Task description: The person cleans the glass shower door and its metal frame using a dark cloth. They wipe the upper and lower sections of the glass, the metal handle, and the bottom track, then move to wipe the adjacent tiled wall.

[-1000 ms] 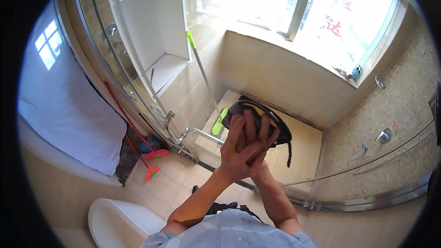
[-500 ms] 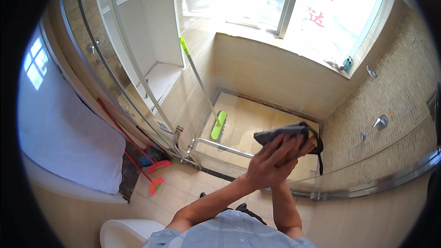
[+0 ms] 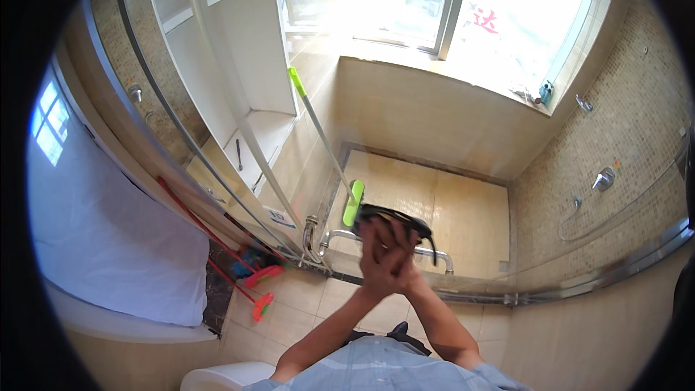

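Left: white sheet (image 3: 119,224) over a raised surface, then red-handled broom (image 3: 263,305) on the tile floor (image 3: 297,304). Next, glass panel edge and white shelf unit (image 3: 253,51); tight on that side. Green-handled mop (image 3: 353,204) leans by the wall, its head just left of the bundle in view. Chrome bar (image 3: 434,252) runs behind the hands; depth gap can't be told. Most open room: pan floor (image 3: 467,210), beyond and right of the hands, bounded by the low wall under the window and the mosaic wall (image 3: 594,145) far right.

Black bundle (image 3: 394,214) sits at the fingertips, beyond the palms, strap hanging off its right end.

Left hand (image 3: 378,264) overlaps right hand (image 3: 407,275); both closed on the bundle, fingers half bent. Exact split of fingers unclear. Forearms converge from lower left and lower right, wrists nearly touching.
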Demonstrator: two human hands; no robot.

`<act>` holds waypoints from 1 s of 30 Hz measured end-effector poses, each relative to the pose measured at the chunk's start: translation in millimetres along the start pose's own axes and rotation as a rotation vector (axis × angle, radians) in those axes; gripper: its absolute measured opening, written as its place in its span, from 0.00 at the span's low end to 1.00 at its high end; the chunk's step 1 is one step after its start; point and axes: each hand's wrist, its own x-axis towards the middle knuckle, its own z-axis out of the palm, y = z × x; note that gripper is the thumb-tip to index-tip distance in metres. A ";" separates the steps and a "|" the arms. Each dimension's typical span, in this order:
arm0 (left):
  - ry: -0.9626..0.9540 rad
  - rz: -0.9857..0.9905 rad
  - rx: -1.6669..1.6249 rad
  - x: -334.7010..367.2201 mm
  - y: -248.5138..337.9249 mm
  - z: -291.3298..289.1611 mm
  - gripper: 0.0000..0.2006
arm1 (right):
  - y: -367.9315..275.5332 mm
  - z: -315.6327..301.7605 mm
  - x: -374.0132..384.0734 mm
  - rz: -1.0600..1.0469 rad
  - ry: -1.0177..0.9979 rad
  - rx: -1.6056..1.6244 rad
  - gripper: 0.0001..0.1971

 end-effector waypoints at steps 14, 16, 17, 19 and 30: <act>0.031 0.452 -0.091 143.7 7.5 -88.9 0.15 | 0.2 -15.6 106.3 0.386 0.231 -0.259 0.33; 0.038 0.404 -0.098 153.4 -6.9 -100.8 0.16 | -19.2 -43.7 148.1 0.348 0.292 -0.124 0.29; 0.019 0.386 -0.101 156.9 -17.1 -111.1 0.15 | -32.5 -57.0 174.4 0.326 0.329 -0.038 0.27; 0.060 0.394 -0.090 167.5 -33.3 -123.3 0.15 | -38.1 -49.1 202.7 0.247 0.413 -0.010 0.26; 0.288 -0.045 -0.176 77.5 -112.1 -108.4 0.20 | -91.0 -1.4 165.0 -0.351 -0.010 0.389 0.27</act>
